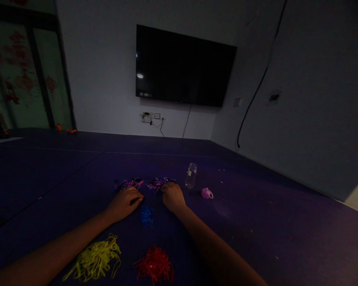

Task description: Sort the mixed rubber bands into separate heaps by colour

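While yellow bands lie heaped at near left, the left hand — fingers loosely bent, thumb apart, any hold unclear to me — sits at a mixed pile; next come blue bands, red bands, then a second pile under the curled fingers of the right hand — I cannot tell what they grip; a clear bottle stands near, a pink cap beyond.

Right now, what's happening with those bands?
Someone's left hand is at the left multicoloured heap, the right hand at the right multicoloured heap; any grip is unclear. A blue pile lies closer in, with a yellow pile and a red pile nearest. A clear bottle stands farther right, near a small pink thing.
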`<state>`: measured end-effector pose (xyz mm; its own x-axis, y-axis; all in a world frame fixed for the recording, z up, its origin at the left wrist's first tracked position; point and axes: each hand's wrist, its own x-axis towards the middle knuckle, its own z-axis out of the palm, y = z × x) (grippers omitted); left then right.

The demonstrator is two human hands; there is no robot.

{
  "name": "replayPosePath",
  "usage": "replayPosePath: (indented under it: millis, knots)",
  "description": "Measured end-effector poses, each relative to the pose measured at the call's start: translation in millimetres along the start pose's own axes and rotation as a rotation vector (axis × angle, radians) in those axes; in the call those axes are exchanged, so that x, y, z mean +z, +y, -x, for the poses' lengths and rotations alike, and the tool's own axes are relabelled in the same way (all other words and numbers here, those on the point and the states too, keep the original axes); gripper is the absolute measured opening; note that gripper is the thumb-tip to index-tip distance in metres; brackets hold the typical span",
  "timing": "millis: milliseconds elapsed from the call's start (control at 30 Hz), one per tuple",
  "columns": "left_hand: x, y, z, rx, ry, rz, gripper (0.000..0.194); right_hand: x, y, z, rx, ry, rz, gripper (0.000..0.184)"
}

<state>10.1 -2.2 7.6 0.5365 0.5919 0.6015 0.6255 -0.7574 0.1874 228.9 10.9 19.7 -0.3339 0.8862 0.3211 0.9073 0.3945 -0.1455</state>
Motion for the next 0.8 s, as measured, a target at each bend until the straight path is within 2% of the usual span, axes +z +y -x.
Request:
replayPosePath:
  millis: [233,367,500,567,667,800]
  knots:
    - [-0.5,2,0,0.002,0.003,0.004,0.02,-1,-1,0,-0.006,0.016,0.016,0.031]
    - [-0.4,1,0,0.002,-0.015,-0.007,0.02,-2,0,0,0.024,0.074,0.009,0.029]
    - [-1.1,1,-1,-0.006,-0.024,-0.001,0.02,-2,1,2,0.01,0.16,-0.106,0.03]
    - [-1.3,1,-1,-0.006,-0.03,0.006,0.02,0,1,3,-0.029,0.219,-0.203,0.032]
    - [-1.6,1,-1,-0.015,-0.042,0.008,0.02,4,-4,7,-0.162,0.276,-0.35,0.033]
    - [-3.8,2,-1,-0.025,-0.043,0.021,0.02,12,-18,10,-0.311,0.211,-0.497,0.033]
